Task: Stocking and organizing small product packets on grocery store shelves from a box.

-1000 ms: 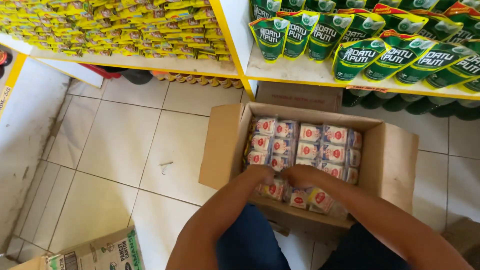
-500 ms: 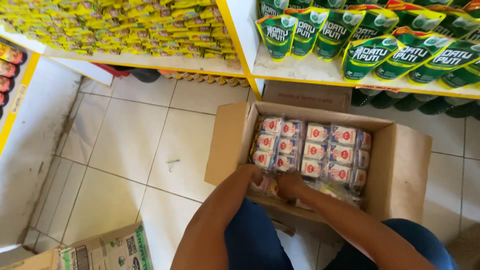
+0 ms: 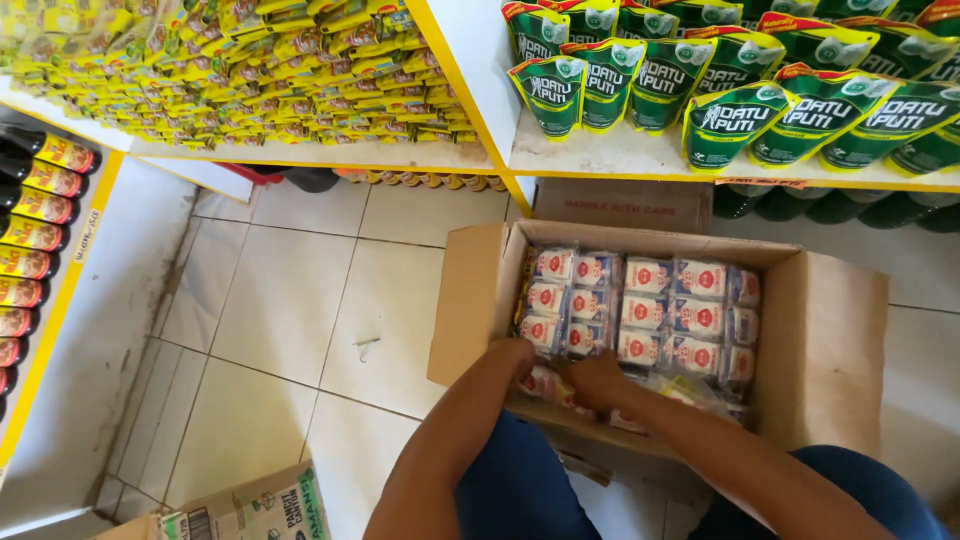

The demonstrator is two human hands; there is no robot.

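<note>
**Both hands in the box's near edge**

Head view: your left hand [image 3: 515, 357] and right hand [image 3: 598, 380] dip into the open cardboard box [image 3: 820, 350] on the floor, touching small white-and-red packets [image 3: 640, 310] that lie in rows running left to right. Box wall hides your fingers; grip unclear.

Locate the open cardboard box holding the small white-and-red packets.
In the head view the open cardboard box sits on the tiled floor, centre-right, just below the shelf of green pouches; the left hand and right hand reach into its near edge.
</note>
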